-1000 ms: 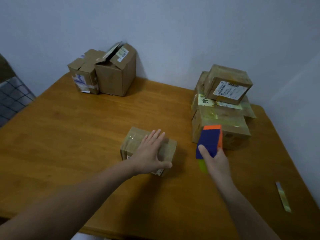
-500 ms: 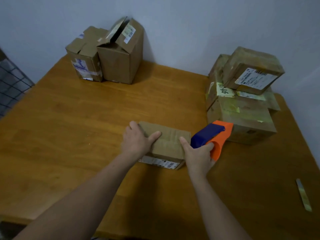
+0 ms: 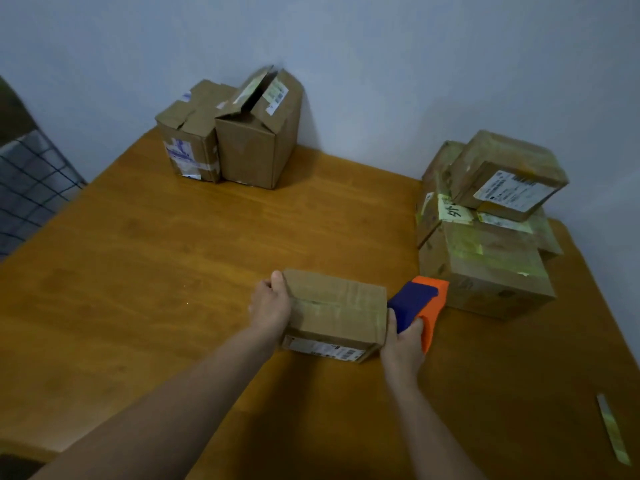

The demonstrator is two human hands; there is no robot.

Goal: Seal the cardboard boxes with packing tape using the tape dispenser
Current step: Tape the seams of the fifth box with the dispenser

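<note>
I have my left hand (image 3: 268, 306) clamped on the left end of the small box (image 3: 337, 308), thumb up on its top edge. My right hand (image 3: 403, 341) is wrapped tight round the blue and orange tape dispenser (image 3: 420, 306), pressed against the box's right end. The box sits on the wooden table (image 3: 173, 271) between my two grips. Just beyond the dispenser is a stack of taped boxes (image 3: 485, 237); far off past my left hand stand two open boxes (image 3: 235, 136). A strip of tape (image 3: 613, 433) lies well right of my right wrist.
</note>
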